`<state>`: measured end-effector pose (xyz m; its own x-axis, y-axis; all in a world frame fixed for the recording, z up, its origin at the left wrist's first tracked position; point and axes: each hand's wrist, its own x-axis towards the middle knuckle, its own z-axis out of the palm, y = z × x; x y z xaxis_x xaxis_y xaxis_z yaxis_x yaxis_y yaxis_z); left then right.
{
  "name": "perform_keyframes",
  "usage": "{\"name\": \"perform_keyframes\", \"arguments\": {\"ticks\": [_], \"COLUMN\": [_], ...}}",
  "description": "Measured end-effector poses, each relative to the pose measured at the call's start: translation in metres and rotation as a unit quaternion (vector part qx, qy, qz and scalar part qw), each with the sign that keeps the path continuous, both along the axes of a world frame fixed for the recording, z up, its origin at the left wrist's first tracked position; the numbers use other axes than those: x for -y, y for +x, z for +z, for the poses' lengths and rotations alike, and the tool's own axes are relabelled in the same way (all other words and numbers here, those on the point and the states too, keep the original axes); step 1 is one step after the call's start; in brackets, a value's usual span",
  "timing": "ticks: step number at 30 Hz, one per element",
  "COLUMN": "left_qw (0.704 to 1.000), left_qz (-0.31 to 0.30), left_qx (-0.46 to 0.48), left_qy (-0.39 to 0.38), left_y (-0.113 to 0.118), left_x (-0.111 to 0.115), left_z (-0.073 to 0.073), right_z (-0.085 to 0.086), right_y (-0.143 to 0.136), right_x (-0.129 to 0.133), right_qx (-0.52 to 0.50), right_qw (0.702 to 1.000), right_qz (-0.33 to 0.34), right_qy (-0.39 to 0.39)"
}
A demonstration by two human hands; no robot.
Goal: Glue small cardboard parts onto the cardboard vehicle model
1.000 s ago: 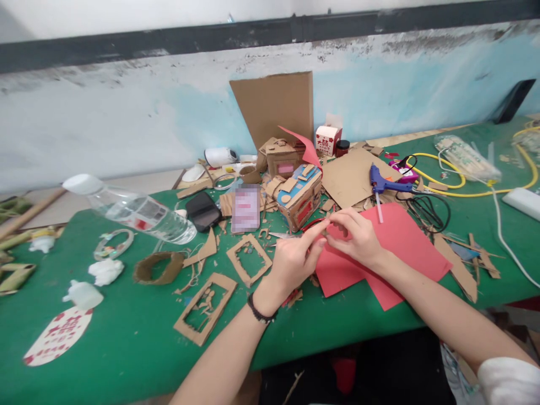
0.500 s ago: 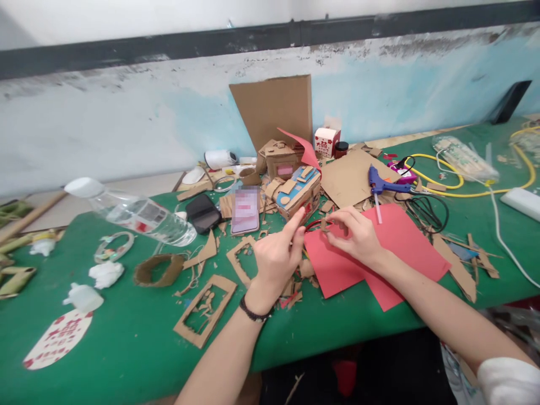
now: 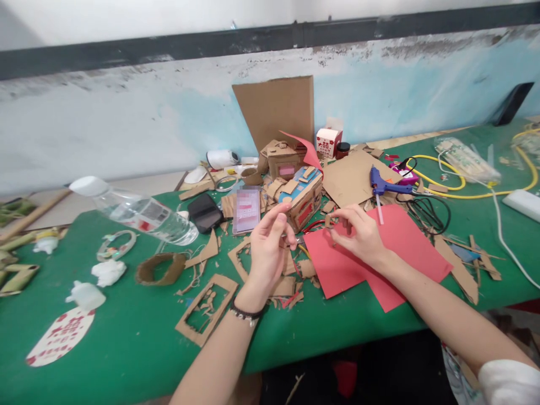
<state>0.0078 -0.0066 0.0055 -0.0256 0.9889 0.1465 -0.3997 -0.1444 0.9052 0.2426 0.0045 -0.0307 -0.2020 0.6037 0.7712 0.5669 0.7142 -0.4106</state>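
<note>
My right hand (image 3: 358,233), above the red paper (image 3: 405,247), pinches a small piece of cardboard (image 3: 328,221) between thumb and fingertips. To its left, my left hand (image 3: 270,244) hovers palm inward over cardboard scraps, fingers loosely curled and apart, with nothing visible in it. Just beyond both hands stands a small cardboard house (image 3: 301,197) with blue and brown roof pieces and a red panel on its side. A second cardboard house (image 3: 283,163) sits behind it. Part of a red-handled tool (image 3: 313,226) shows between my hands, mostly covered.
A blue glue gun (image 3: 386,184) rests at the red paper's far edge, near a cardboard sheet (image 3: 352,177). Left are a phone (image 3: 247,211), a black case (image 3: 205,214), a water bottle (image 3: 139,211) and cardboard frames (image 3: 185,329). Yellow cable (image 3: 489,196) crosses the right side.
My left hand has turned and its pointing index finger has bent, the fingers now curled and apart. My right hand keeps its pinch on the cardboard piece in nearly the same place.
</note>
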Motion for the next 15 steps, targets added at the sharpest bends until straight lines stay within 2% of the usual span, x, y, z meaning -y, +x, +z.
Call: {"name": "perform_keyframes", "arguments": {"ticks": [4, 8, 11, 15], "left_qw": [1.000, 0.997, 0.996, 0.996], "left_qz": [0.003, 0.041, 0.014, -0.013], "left_qx": [0.020, -0.020, -0.050, -0.060], "left_qy": [0.001, 0.058, 0.078, 0.063], "left_y": [-0.001, 0.004, 0.008, 0.011], "left_x": [-0.002, -0.001, 0.002, 0.007], "left_z": [-0.001, -0.001, -0.002, -0.006], "right_z": [0.001, 0.001, 0.001, 0.001], "right_y": [0.000, 0.000, 0.000, 0.001], "right_x": [0.001, 0.001, 0.002, 0.002], "right_qx": [0.000, -0.002, 0.001, 0.007], "right_qw": [1.000, 1.000, 1.000, 1.000], "right_qz": [0.002, 0.004, 0.007, 0.013], "right_qy": [0.002, -0.004, -0.004, 0.003]}}
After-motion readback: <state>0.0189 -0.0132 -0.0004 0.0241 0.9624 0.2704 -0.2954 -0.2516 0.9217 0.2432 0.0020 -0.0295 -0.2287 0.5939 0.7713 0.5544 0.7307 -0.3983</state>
